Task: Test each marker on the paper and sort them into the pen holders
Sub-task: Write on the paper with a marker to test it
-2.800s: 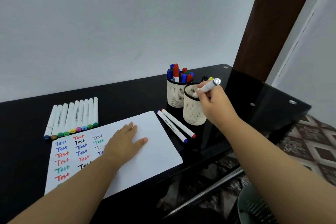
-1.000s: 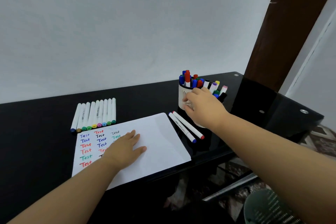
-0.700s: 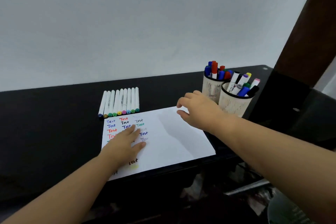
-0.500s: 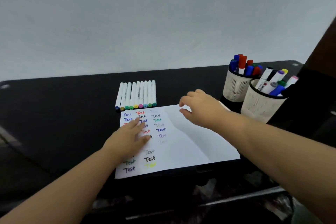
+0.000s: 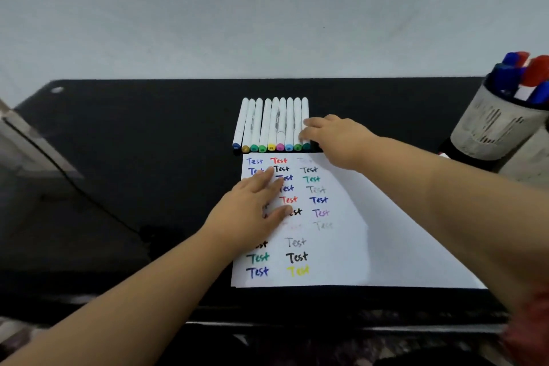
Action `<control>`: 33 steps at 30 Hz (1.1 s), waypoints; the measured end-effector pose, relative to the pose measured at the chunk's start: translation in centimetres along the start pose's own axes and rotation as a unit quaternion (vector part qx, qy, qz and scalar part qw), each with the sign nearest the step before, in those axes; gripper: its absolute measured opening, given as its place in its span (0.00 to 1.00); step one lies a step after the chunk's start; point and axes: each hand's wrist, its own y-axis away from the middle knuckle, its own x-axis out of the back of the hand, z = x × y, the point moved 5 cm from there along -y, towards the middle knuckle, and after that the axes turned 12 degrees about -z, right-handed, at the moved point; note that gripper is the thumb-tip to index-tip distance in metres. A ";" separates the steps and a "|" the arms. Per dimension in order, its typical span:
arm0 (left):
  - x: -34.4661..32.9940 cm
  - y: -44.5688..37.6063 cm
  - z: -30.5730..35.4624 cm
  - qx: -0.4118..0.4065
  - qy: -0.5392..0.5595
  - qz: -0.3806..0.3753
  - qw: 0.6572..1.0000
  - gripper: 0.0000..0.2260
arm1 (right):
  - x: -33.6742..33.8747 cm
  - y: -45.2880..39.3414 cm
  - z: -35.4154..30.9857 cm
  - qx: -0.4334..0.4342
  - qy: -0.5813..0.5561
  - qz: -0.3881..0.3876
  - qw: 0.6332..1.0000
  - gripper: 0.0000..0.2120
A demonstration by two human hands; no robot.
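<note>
On top of the black table (image 5: pixel 148 157) a white paper (image 5: pixel 371 232) is lying flat w/ rows of "Test" scribbles in blue, red, black, green, purple, grey and yellow down its left half. Beyond the paper's far edge, nine white markers (image 5: pixel 273 123) are sitting side by side in a neat row, touching each other, coloured end caps facing the paper. At the far right two pale holders are showing — the rear holder (image 5: pixel 493 125) is carrying red and blue markers standing up, the front holder (image 5: pixel 531 157) is mostly cut off by the frame edge. The left hand (image 5: pixel 252 211) is pressing flat on the paper, fingers straight and spread over the scribbles, gripping nothing. The right hand (image 5: pixel 335 137) is reaching over the paper's top edge, fingertips (image 5: pixel 306 128) touching the rightmost marker of the row — fingers only loosely bent, not yet wrapped round it.
</note>
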 end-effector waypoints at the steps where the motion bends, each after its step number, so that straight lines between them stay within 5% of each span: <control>1: 0.0 0.0 -0.1 -0.002 -0.001 0.001 1.000 0.28 | 0.0 -0.3 0.0 0.008 0.008 0.001 1.000 0.27; 11: 0.0 0.1 0.0 -0.006 -0.003 0.011 1.000 0.27 | -1.0 -0.9 1.5 0.013 0.089 0.013 0.996 0.25; 15: -0.1 0.2 0.0 -0.001 -0.006 0.002 1.000 0.27 | -0.3 1.3 1.9 0.030 0.002 0.196 0.980 0.16; 19: 0.0 0.4 0.2 0.008 -0.019 -0.006 1.000 0.27 | -0.2 5.6 2.6 -0.045 -0.286 0.311 0.905 0.08; 24: 0.7 1.0 1.4 0.029 -0.094 -0.019 0.995 0.27 | -1.8 10.8 1.1 -0.068 -0.583 0.373 0.719 0.10; 27: 0.9 1.8 1.9 0.052 -0.021 -0.011 0.998 0.27 | -2.8 13.3 -0.3 -0.071 -0.686 0.378 0.618 0.11; 33: 0.6 5.3 3.5 0.019 0.269 0.101 0.958 0.22 | -3.6 15.9 -2.9 -0.026 -0.755 0.342 0.559 0.06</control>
